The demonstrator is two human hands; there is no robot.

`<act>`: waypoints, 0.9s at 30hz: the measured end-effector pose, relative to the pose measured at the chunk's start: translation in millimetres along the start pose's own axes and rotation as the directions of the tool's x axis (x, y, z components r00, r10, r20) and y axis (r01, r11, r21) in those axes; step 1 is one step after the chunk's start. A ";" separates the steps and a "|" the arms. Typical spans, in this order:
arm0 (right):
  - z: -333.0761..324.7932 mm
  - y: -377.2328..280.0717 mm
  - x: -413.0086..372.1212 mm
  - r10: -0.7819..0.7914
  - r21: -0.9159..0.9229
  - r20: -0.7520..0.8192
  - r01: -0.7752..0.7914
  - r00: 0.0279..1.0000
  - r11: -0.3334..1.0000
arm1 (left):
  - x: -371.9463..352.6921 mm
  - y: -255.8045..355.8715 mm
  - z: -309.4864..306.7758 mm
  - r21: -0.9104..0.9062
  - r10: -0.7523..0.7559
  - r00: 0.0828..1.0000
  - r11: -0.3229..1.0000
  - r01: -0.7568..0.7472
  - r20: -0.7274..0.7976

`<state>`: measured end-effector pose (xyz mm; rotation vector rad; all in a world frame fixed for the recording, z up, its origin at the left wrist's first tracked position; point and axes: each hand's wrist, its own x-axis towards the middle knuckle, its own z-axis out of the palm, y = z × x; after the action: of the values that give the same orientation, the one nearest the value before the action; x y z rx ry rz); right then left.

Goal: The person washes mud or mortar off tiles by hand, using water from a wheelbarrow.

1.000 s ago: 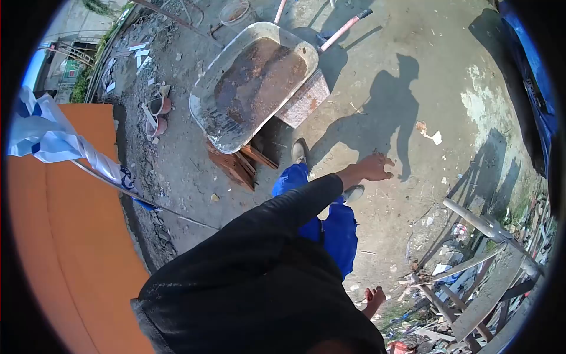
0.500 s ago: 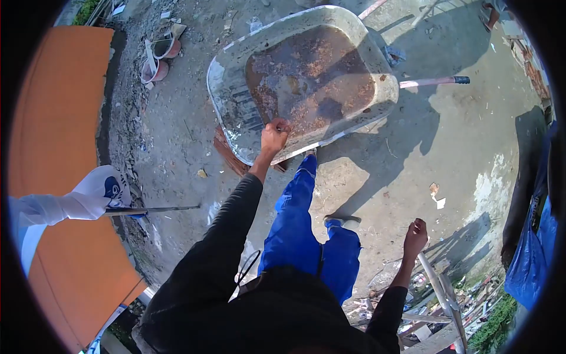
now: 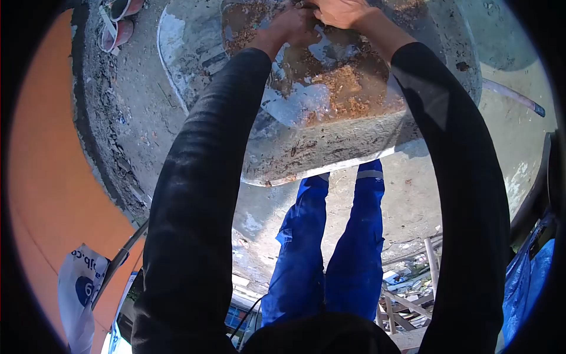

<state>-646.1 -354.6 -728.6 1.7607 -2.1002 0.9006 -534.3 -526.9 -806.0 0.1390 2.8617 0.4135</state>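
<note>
Both my hands are together over the wheelbarrow (image 3: 354, 141), whose tray holds murky water (image 3: 348, 88) with brown bits floating in it. My left hand (image 3: 293, 25) is closed, its fingers bent near the water and partly out of view at the top edge. My right hand (image 3: 341, 10) meets it from the other side, fingers curled in and touching or almost touching the left ones. Whatever lies between the fingers is too small and cut off to make out.
A wheelbarrow handle (image 3: 513, 97) sticks out on the right. Two buckets (image 3: 117, 35) stand at upper left, near an orange sheet (image 3: 41, 177). A white printed cloth (image 3: 82, 295) hangs by a pole at lower left. Blue tarp (image 3: 530, 289) and wood scraps (image 3: 407, 307) lie lower right.
My right hand has come from beside my body up to the left hand over the tray. I have leaned closer to the wheelbarrow, and my feet are now hidden beneath it.
</note>
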 end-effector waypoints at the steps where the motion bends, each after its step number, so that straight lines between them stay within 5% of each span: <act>1: 13.6 13.3 -0.8 0.120 -0.045 0.286 -0.112 0.951 0.993 | 6.2 -8.6 12.1 0.038 -0.036 0.995 0.999 0.032 0.091; 2: 24.5 19.6 -6.3 0.235 -0.122 0.548 -0.202 0.802 0.972 | 7.3 -12.3 24.9 -0.006 0.027 0.998 1.000 -0.027 0.061; 5: 60.2 64.0 -83.7 0.106 -0.089 0.434 -0.074 0.894 0.993 | -0.5 -54.3 66.8 -0.134 -0.069 0.995 0.988 0.078 0.069; 7: 34.0 58.7 -93.0 0.043 -0.132 0.490 0.025 0.871 0.991 | -9.3 -66.2 73.2 -0.237 -0.163 0.985 0.956 0.172 0.055; 9: 43.5 56.6 -118.2 0.407 -0.230 0.671 -0.348 0.619 0.909 | -30.6 -33.7 22.8 -0.148 -0.444 0.896 0.887 0.438 -0.009; 10: 45.6 52.5 -131.4 0.399 -0.228 0.674 -0.339 0.621 0.913 | -43.3 -25.9 21.4 -0.152 -0.452 0.892 0.883 0.445 -0.013; 12: 40.4 31.8 -157.5 0.468 0.062 0.593 -0.616 0.656 0.785 | -70.5 -12.3 25.7 -0.159 -0.495 0.705 0.858 0.488 -0.507; 13: 38.8 16.0 -156.5 0.567 0.045 0.670 -0.789 0.478 0.612 | -83.9 2.9 20.3 -0.144 -0.531 0.657 0.824 0.548 -0.535; 14: 44.6 -3.8 -168.3 0.630 0.116 0.579 -0.816 0.518 0.566 | -96.8 19.0 17.0 -0.132 -0.562 0.608 0.786 0.605 -0.561; 15: 38.2 -25.8 -157.6 0.689 -0.033 0.631 -0.875 0.357 0.483 | -111.6 30.4 26.9 -0.168 -0.621 0.596 0.751 0.639 -0.509; 16: 43.3 -33.8 -159.2 0.631 0.048 0.713 -0.919 0.306 0.392 | -125.0 40.0 39.6 -0.201 -0.673 0.580 0.714 0.670 -0.458; 17: 54.0 -42.4 -172.9 0.586 0.197 0.727 -0.926 0.358 0.321 | -135.2 58.2 45.3 -0.264 -0.746 0.561 0.657 0.706 -0.358; 18: 62.0 -55.4 -177.3 0.562 0.188 0.771 -0.950 0.301 0.251 | -144.7 78.0 52.8 -0.318 -0.806 0.537 0.591 0.741 -0.248; 19: 65.6 -72.0 -175.9 0.574 0.174 0.761 -0.948 0.302 0.268 | -152.8 88.6 67.4 -0.386 -0.790 0.550 0.613 0.690 -0.271; 21: 78.7 -99.8 -184.3 0.552 0.208 0.802 -0.973 0.228 0.099 | -164.5 105.7 86.4 -0.450 -0.771 0.566 0.632 0.631 -0.290; 23: 77.9 -122.9 -181.0 0.491 0.188 0.862 -0.979 0.124 -0.082 | -165.6 123.2 90.0 -0.669 -0.838 0.542 0.437 0.601 -0.061; 24: 73.3 -134.0 -179.4 0.458 0.266 0.882 -0.921 0.114 -0.284 | -165.3 135.9 89.3 -0.674 -0.832 0.552 0.441 0.592 -0.059; 26: 79.0 -152.0 -191.0 0.525 0.298 0.842 -0.919 0.124 -0.260 | -155.2 164.8 81.1 -0.899 -0.873 0.456 0.051 0.436 0.172; 27: 84.2 -162.2 -200.8 0.564 0.388 0.807 -0.876 0.172 -0.288 | -169.0 164.1 118.6 -0.871 -0.877 0.454 0.092 0.482 0.159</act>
<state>-428.4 -257.9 -858.9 0.0508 -3.3307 2.6764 -331.3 -360.2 -830.2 -1.6744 2.1632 1.6497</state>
